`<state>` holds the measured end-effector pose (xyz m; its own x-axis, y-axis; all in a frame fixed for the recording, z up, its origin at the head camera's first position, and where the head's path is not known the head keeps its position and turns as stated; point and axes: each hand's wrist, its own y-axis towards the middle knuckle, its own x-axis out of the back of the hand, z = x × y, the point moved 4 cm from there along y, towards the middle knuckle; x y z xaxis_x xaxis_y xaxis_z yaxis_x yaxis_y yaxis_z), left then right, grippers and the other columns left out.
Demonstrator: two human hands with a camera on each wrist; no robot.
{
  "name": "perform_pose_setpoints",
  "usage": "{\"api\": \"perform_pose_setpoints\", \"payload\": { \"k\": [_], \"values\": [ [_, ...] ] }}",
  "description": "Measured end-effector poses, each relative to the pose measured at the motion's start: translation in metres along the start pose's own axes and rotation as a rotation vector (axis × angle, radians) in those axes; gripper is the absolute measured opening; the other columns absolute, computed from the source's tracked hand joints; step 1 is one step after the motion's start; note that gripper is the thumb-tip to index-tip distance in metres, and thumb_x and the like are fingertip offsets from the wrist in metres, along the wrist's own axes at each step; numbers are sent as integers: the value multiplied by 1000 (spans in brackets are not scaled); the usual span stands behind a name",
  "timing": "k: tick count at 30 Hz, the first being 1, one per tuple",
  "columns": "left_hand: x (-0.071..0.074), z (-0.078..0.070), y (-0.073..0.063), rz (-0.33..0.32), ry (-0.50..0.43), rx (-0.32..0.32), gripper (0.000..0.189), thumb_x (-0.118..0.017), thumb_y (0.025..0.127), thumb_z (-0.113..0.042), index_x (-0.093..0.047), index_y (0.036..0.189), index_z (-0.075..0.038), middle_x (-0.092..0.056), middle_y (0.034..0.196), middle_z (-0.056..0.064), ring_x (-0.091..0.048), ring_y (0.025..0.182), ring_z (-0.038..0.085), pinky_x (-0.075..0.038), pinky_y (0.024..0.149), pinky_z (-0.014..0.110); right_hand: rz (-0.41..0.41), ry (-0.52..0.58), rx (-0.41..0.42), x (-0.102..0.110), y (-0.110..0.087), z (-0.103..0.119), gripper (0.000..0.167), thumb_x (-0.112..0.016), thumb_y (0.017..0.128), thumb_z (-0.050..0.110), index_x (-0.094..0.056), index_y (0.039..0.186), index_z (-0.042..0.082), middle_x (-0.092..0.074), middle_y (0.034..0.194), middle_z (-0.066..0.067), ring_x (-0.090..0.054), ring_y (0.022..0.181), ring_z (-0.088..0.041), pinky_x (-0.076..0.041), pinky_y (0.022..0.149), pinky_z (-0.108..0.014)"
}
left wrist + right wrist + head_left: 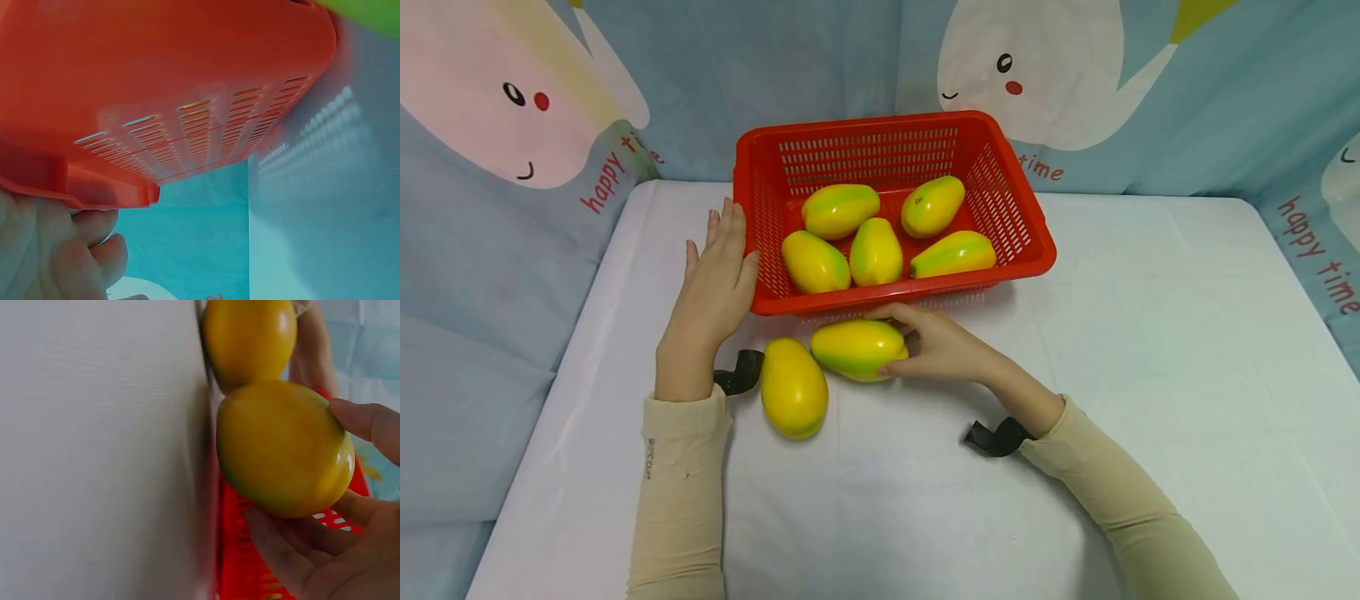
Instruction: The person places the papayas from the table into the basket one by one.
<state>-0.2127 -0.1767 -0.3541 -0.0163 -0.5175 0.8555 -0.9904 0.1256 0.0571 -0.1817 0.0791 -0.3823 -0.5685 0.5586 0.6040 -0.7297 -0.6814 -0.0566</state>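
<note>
My right hand (940, 343) grips one end of a yellow-green papaya (856, 348) lying crosswise in front of the basket. In the right wrist view, the thumb is on one side of this papaya (284, 450) and the fingers curl under the other. Against its far end sits a second, yellower papaya (793, 389) on the table. My left hand (713, 279) rests along the left rim of the red plastic basket (895, 290), its fingers fairly straight. From the left wrist view, the fingertips (109, 256) show just beside the basket's rim.
Several papayas (841, 211) lie inside the basket, which stands at the back of the white-covered table (1150, 333). Behind it hangs a blue printed curtain (820, 67). Black straps (997, 437) with small mounts sit at both wrists.
</note>
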Motion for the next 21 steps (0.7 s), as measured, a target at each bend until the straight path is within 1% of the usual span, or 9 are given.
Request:
{"api": "perform_pose_setpoints", "payload": {
  "k": [6, 13, 21],
  "values": [
    [0, 0, 0, 1, 1, 0, 61, -28, 101, -28, -1, 151, -7, 3, 157, 4, 8, 143, 21, 9, 110, 55, 33, 49, 6, 8, -6, 8, 60, -77, 77, 17, -52, 131, 12, -56, 125, 1, -53, 105, -16, -48, 90, -33],
    [0, 0, 0, 4, 0, 4, 61, -28, 101, -29, -1, 151, -8, 4, 157, 3, 8, 143, 21, 10, 110, 54, 32, 120, 61, 16, -12, 16, 61, -76, 76, 14, -52, 132, 11, -54, 127, 0, -54, 106, -18, -50, 87, -35],
    [-1, 0, 0, 3, 4, 10, 61, -28, 101, -29, -1, 151, -8, 3, 157, 4, 8, 143, 21, 10, 110, 54, 38, 119, 91, 21, -19, 27, 60, -76, 77, 13, -51, 131, 8, -53, 129, -3, -54, 108, -18, -49, 88, -33]
  ]
}}
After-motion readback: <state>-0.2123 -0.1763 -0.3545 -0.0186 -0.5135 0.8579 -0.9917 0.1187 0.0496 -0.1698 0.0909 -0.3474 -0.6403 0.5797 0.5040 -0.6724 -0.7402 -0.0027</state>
